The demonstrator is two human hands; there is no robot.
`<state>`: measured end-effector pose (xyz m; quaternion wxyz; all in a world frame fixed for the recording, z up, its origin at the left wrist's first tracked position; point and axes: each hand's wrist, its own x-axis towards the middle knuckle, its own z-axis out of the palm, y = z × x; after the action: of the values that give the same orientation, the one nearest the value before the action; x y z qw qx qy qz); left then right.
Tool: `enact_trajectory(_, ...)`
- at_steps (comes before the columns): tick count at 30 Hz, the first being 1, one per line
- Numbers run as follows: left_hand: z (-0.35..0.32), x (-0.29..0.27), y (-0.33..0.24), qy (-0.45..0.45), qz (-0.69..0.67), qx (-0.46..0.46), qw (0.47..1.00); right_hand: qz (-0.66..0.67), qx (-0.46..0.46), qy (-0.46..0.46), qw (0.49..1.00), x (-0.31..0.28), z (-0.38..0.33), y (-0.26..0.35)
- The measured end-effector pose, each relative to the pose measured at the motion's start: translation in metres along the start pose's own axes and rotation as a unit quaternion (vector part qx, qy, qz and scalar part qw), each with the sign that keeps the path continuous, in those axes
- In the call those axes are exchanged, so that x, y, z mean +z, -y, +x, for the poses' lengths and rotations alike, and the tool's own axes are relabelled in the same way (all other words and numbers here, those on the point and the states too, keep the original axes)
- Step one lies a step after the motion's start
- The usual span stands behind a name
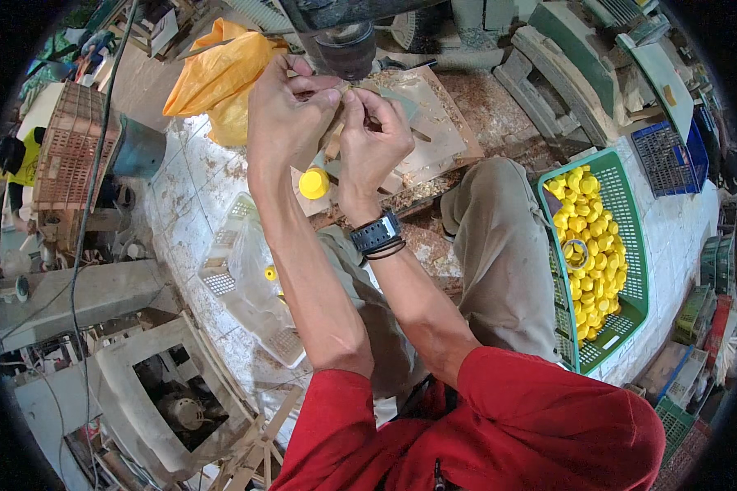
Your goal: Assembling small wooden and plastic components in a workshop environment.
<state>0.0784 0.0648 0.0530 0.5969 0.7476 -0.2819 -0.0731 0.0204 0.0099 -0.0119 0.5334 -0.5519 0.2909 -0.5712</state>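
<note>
My left hand (282,119) and my right hand (373,135) meet in front of a dark machine head (344,51). Thumb and fingers of each are pinched together at one spot, on something too small to make out. The left fingers bend up toward the machine. A black watch (377,234) is on my right wrist. Just below the hands, a yellow round cap-like piece (314,183) rests on the work board (446,135), which has wood shavings and thin wooden strips on it.
To my right stands a green basket (637,270) heaped with yellow pieces (595,245). An orange bag (221,78) lies at far left. Near my left forearm is a pale crate (282,348) with a clear plastic bag (258,258). A dark cable (90,204) hangs at left.
</note>
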Motion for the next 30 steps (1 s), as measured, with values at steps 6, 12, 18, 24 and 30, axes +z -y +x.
enact_trajectory(6, 0.0008, 0.0001, 0.0019, -0.002, -0.027, -0.001, 1.0, -0.013, -0.004, 0.004, 1.0, 0.0004, -0.001, -0.0004)
enact_trajectory(12, 0.0027, -0.0004, 0.0055, -0.009, 0.005, 0.015, 1.0, -0.021, 0.009, 0.013, 1.0, -0.0004, -0.0001, 0.004)
enact_trajectory(18, 0.0002, -0.0003, 0.0018, -0.012, 0.035, 0.02, 0.999, -0.04, 0.012, 0.016, 0.999, 0.0005, 0.0026, 0.0038)
enact_trajectory(24, 0.002, -0.0003, -0.0004, -0.003, 0.063, 0.035, 0.997, -0.037, 0.017, 0.021, 0.999, 0.0004, 0.0045, 0.0052)
enact_trajectory(30, 0.002, 0.0002, -0.0009, -0.003, 0.048, 0.014, 0.999, -0.037, 0.063, 0.032, 0.997, -0.0029, 0.0059, 0.0076)
